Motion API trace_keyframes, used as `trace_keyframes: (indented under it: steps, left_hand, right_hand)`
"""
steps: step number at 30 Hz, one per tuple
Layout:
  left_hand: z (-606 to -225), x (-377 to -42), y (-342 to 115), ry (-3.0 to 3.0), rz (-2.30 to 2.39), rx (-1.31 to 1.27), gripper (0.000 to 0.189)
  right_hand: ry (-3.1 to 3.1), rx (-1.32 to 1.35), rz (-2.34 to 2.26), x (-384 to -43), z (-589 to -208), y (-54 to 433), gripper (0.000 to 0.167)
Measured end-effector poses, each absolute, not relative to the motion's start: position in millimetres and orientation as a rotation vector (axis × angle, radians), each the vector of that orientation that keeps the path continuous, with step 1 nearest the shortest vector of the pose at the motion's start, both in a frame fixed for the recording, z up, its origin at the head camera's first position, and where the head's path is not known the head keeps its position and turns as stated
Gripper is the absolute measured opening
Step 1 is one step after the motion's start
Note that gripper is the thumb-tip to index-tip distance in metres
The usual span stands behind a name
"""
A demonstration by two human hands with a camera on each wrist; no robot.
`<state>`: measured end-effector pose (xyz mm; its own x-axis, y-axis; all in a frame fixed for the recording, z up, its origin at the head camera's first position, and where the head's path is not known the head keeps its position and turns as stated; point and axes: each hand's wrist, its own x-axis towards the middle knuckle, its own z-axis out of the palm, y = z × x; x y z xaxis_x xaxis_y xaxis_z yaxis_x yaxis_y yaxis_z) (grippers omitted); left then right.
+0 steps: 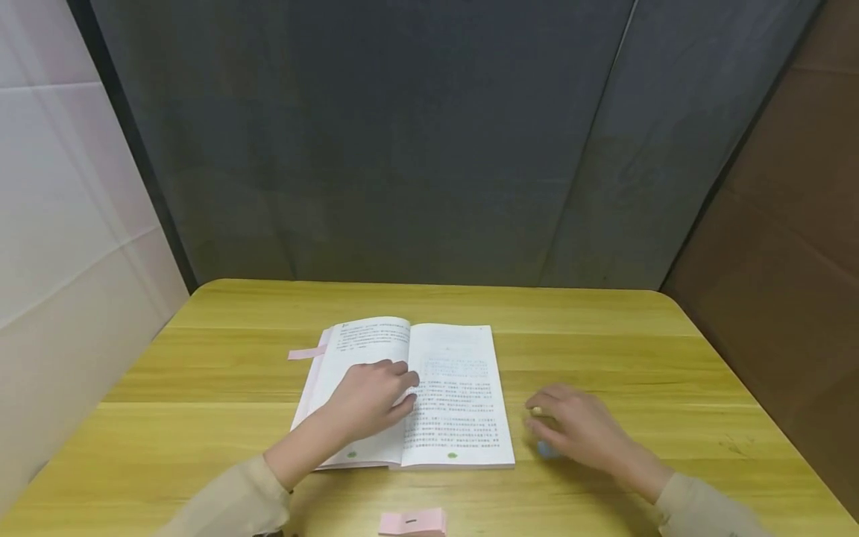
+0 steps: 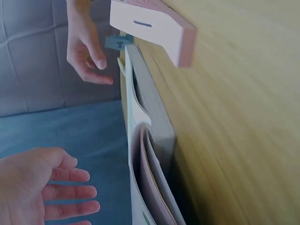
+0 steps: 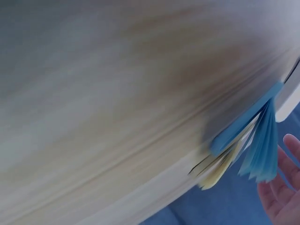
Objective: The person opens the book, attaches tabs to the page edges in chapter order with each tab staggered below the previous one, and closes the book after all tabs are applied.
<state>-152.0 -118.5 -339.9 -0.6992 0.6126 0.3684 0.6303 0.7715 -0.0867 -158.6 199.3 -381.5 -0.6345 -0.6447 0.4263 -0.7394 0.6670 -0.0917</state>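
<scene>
An open book (image 1: 463,403) lies on the table, its pages printed with text. My left hand (image 1: 376,399) is over the left page near the middle fold. In the left wrist view its fingers (image 2: 70,192) are gently bent, spread and hold nothing. To the right of the book, my right hand (image 1: 580,429) is above the table with loosely bent fingers. Close by it is a blue sticky-note pad (image 3: 265,136), its sheets fanned, beside some yellow notes (image 3: 220,173). The right hand partly hides both in the head view.
A pink note pad (image 1: 412,521) with a dark dash lies at the table's front edge. One pink strip (image 1: 306,353) sticks out from the book's left side. Behind the wooden table (image 1: 597,328) hangs a dark grey cloth (image 1: 403,149).
</scene>
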Motion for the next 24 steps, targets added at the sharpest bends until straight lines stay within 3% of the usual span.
trace_keyframes:
  steps: [24]
  left_hand:
    - [-336.8,-168.3,-24.9,-2.546,0.053,-1.253,0.012]
  right_hand:
    - [-2.600,0.877,0.271,-164.9,-382.8,242.3,0.020]
